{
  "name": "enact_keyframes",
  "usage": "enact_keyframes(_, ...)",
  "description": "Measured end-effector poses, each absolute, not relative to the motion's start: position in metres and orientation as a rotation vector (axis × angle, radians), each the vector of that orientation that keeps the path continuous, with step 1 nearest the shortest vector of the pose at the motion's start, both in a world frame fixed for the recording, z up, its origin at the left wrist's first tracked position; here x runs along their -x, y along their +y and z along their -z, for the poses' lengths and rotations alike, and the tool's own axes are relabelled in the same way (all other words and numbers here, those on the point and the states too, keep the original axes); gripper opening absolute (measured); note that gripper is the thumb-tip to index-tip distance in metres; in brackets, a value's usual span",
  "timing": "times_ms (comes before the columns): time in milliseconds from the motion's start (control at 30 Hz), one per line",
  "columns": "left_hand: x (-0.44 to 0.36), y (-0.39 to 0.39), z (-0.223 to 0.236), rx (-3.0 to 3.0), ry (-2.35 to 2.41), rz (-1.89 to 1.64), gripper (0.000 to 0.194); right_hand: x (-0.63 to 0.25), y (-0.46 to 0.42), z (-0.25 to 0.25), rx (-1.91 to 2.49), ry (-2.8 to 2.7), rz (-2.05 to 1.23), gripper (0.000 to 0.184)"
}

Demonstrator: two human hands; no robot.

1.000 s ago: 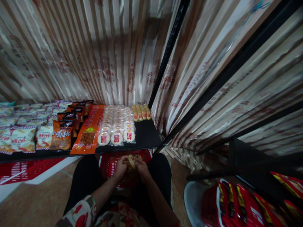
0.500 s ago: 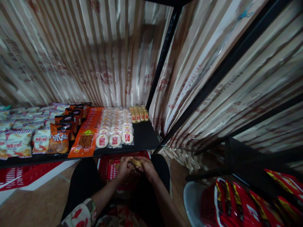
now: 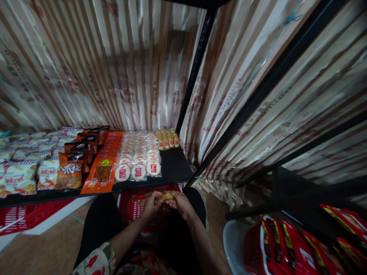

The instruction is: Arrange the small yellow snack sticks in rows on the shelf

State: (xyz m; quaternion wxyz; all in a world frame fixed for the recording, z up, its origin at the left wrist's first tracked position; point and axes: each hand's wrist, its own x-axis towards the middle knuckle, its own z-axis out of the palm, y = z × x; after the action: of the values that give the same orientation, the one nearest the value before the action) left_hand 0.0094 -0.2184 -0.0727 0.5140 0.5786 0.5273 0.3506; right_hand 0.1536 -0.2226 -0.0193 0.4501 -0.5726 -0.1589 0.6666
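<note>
My left hand [image 3: 150, 206] and my right hand [image 3: 181, 203] meet over a red plastic basket [image 3: 133, 201] between my knees. Together they grip a small stack of yellow-brown snack packs [image 3: 166, 197], fingers curled round it. Just above and beyond the hands runs the front edge of a low black shelf [image 3: 176, 168]. A short row of the same yellow-brown packs [image 3: 167, 139] stands at the shelf's back right corner. The basket's inside is mostly hidden by my hands.
On the shelf lie rows of round white cakes [image 3: 139, 154], long orange packets [image 3: 104, 162], dark orange bags [image 3: 75, 160] and pale bags [image 3: 20, 168]. A black upright post [image 3: 195, 72] marks the shelf corner. Red packets [image 3: 289, 248] fill a basket at the lower right.
Both hands have risen a little from the basket towards the shelf edge, still holding the snack packs. The view has shifted slightly to the right.
</note>
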Motion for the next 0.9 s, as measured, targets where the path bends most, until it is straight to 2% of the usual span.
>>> enact_keyframes(500, -0.016, -0.217, 0.063, -1.189, 1.159, -0.870, 0.023, -0.157, -0.214, 0.023, 1.417, -0.325, -1.610, 0.034)
enact_keyframes(900, -0.014, -0.214, 0.050, -1.216, 1.292, -0.848, 0.028, -0.157, -0.213, 0.012, 1.406, -0.361, -1.608, 0.032)
